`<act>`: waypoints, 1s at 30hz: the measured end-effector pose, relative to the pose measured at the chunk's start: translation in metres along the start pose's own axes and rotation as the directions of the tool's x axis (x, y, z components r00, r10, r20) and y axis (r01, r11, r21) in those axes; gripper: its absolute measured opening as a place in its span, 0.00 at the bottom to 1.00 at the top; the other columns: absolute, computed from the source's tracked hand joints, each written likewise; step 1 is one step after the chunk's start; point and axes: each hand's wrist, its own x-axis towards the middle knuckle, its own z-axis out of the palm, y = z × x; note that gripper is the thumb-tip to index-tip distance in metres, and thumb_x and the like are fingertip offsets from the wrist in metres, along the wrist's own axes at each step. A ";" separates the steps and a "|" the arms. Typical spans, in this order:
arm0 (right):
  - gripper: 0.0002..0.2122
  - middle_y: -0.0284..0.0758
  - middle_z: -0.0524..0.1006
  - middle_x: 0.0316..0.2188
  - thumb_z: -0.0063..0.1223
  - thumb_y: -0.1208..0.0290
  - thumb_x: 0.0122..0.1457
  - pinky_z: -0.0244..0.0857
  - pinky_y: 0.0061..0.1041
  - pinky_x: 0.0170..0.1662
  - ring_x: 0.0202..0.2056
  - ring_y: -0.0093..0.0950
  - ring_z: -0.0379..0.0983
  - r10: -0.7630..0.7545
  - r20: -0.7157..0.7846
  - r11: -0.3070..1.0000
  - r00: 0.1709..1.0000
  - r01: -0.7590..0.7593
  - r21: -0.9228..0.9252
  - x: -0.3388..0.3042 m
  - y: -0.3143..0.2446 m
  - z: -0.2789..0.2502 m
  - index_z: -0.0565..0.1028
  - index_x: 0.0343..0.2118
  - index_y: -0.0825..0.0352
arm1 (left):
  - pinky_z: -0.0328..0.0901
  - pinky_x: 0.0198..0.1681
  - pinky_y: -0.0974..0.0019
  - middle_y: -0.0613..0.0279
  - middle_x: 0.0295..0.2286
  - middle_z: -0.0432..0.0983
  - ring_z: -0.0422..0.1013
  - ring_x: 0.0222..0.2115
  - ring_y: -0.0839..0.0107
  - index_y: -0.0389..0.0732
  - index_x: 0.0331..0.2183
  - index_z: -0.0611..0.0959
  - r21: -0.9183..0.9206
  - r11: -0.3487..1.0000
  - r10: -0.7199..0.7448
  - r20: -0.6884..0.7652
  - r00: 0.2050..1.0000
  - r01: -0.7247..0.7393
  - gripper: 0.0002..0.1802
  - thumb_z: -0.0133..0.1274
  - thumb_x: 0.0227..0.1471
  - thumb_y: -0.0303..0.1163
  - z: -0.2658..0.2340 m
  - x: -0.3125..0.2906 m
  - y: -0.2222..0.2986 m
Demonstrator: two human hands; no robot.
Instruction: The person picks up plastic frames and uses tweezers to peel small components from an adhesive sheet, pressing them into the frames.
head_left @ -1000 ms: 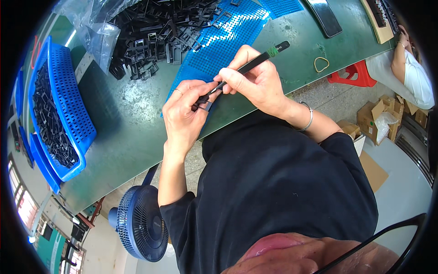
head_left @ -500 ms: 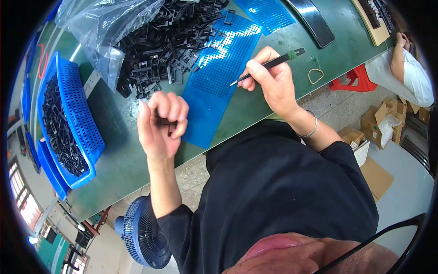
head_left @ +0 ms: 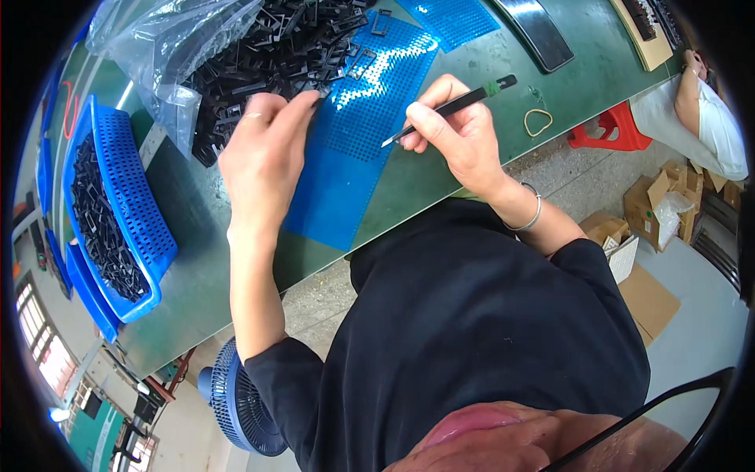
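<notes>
My right hand point(head_left: 460, 141) is closed round a pair of black tweezers point(head_left: 465, 101) with green wrapping near the back end. Their fine pale tip points left, over a blue perforated mat point(head_left: 334, 197). At the near edge of a heap of small black plastic frames point(head_left: 283, 55), my left hand point(head_left: 263, 153) is back-up, with a ring on one finger. Its fingers curl down and the thumb reaches out to the right. Something dark shows at the thumb's tip; the other fingertips are hidden, so what they grip cannot be made out.
A clear plastic bag point(head_left: 169, 47) lies against the heap. At the left stands a blue basket point(head_left: 134, 189) of small black parts. A phone-like black slab point(head_left: 539, 39), a rubber band point(head_left: 539, 123) and a second blue mat point(head_left: 456, 20) lie on the green table point(head_left: 189, 267). Another person's arm point(head_left: 686, 110) is at right.
My left hand has moved up to the heap and turned from palm showing to back showing. My right hand, still holding the tweezers, has shifted slightly left and up.
</notes>
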 end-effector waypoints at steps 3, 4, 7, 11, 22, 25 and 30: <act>0.07 0.29 0.74 0.21 0.55 0.72 0.56 0.64 0.14 0.26 0.23 0.15 0.72 -0.045 0.005 0.987 0.999 0.045 -0.151 -0.006 -0.004 0.001 0.69 0.27 0.66 | 0.64 0.27 0.77 0.65 0.31 0.76 0.70 0.24 0.78 0.43 0.32 0.85 -0.451 0.889 -0.168 -0.156 0.973 0.081 0.09 0.58 0.45 0.21 0.007 -0.020 0.003; 0.07 0.28 0.74 0.20 0.56 0.72 0.55 0.63 0.14 0.25 0.23 0.14 0.71 -0.058 0.048 0.963 0.997 0.068 -0.261 -0.007 -0.006 0.001 0.69 0.26 0.66 | 0.63 0.26 0.76 0.66 0.29 0.77 0.69 0.24 0.80 0.41 0.33 0.84 -0.603 0.767 -0.279 -0.001 0.960 0.222 0.09 0.58 0.46 0.21 0.005 -0.032 0.010; 0.07 0.29 0.73 0.18 0.57 0.73 0.53 0.61 0.17 0.22 0.20 0.16 0.71 -0.087 0.132 0.884 0.987 0.138 -0.447 -0.007 0.001 0.003 0.69 0.26 0.66 | 0.65 0.29 0.77 0.65 0.26 0.79 0.72 0.25 0.80 0.37 0.32 0.82 -0.666 0.587 -0.380 0.275 0.883 0.460 0.06 0.57 0.47 0.23 0.013 -0.052 0.026; 0.09 0.34 0.73 0.17 0.58 0.72 0.52 0.62 0.24 0.20 0.17 0.28 0.72 -0.170 0.209 0.733 0.963 0.265 -0.627 -0.003 0.004 0.010 0.67 0.26 0.67 | 0.68 0.30 0.72 0.61 0.27 0.79 0.75 0.26 0.73 0.38 0.31 0.82 -0.652 0.653 -0.352 0.190 0.916 0.386 0.05 0.57 0.47 0.24 0.024 -0.056 0.026; 0.06 0.30 0.73 0.22 0.56 0.75 0.55 0.65 0.14 0.25 0.24 0.16 0.72 0.033 0.171 0.944 0.985 0.026 -0.330 -0.004 0.004 0.010 0.70 0.27 0.68 | 0.68 0.30 0.70 0.61 0.26 0.79 0.75 0.25 0.69 0.39 0.30 0.82 -0.614 0.706 -0.351 0.130 0.927 0.353 0.05 0.59 0.45 0.25 0.023 -0.057 0.028; 0.06 0.33 0.74 0.23 0.54 0.76 0.57 0.68 0.15 0.28 0.26 0.18 0.74 0.050 0.078 0.998 0.996 -0.047 -0.039 -0.010 0.002 0.019 0.68 0.29 0.68 | 0.67 0.29 0.69 0.61 0.26 0.79 0.75 0.25 0.68 0.40 0.29 0.82 -0.590 0.726 -0.343 0.134 0.930 0.353 0.05 0.59 0.44 0.25 0.023 -0.056 0.029; 0.06 0.34 0.74 0.24 0.52 0.76 0.58 0.69 0.15 0.27 0.25 0.18 0.74 0.080 0.082 0.997 0.993 -0.078 -0.025 -0.008 0.007 0.024 0.67 0.30 0.68 | 0.67 0.29 0.69 0.60 0.25 0.79 0.75 0.25 0.68 0.39 0.28 0.83 -0.588 0.744 -0.326 0.093 0.941 0.316 0.06 0.60 0.42 0.25 0.024 -0.056 0.029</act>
